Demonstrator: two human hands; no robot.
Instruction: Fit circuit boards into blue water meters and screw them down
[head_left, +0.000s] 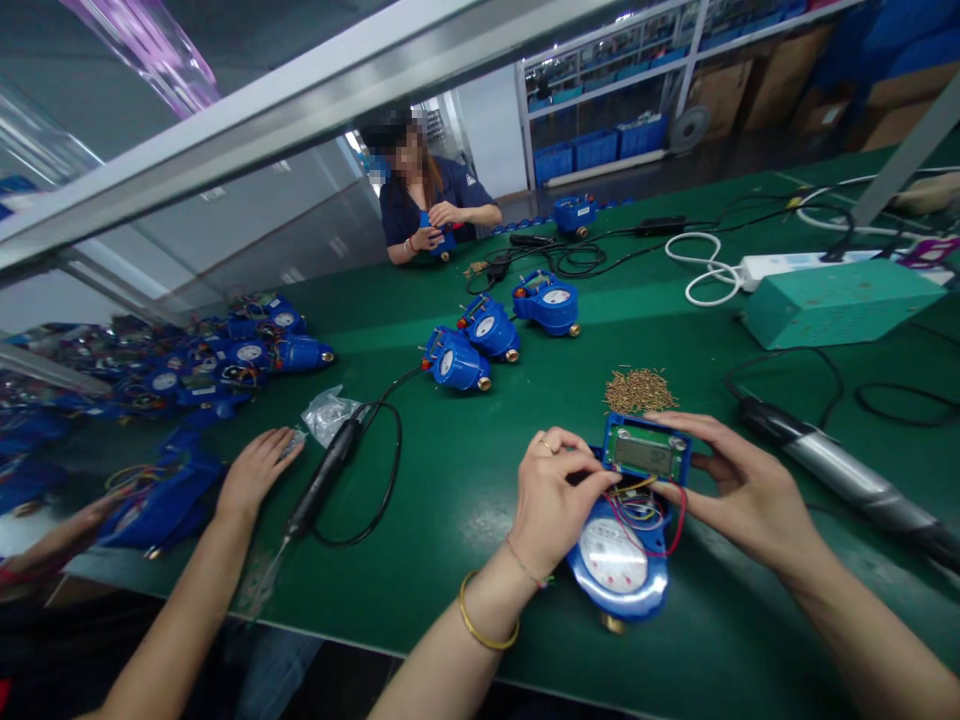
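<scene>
A blue water meter (pixel 611 560) with a white dial lies on the green bench, its brass fitting toward me. Above it, a small display module (pixel 646 452) with a green circuit board and a grey screen is tilted up. My right hand (pixel 742 490) grips the module's right side between thumb and fingers. My left hand (pixel 562 490) has thumb and fingers pinched together at the module's lower left corner, on the thin wires (pixel 637 505) there. Red, yellow and other wires loop between module and meter. The left fingertips partly hide what they pinch.
Brass screws (pixel 639 390) are heaped behind the meter. An electric screwdriver (pixel 847 470) lies right, a second screwdriver (pixel 326 475) left. More blue meters (pixel 457 358) stand farther back. A co-worker's hand (pixel 259 470) rests at left; another person (pixel 427 190) sits opposite. A green box (pixel 840 300) stands right.
</scene>
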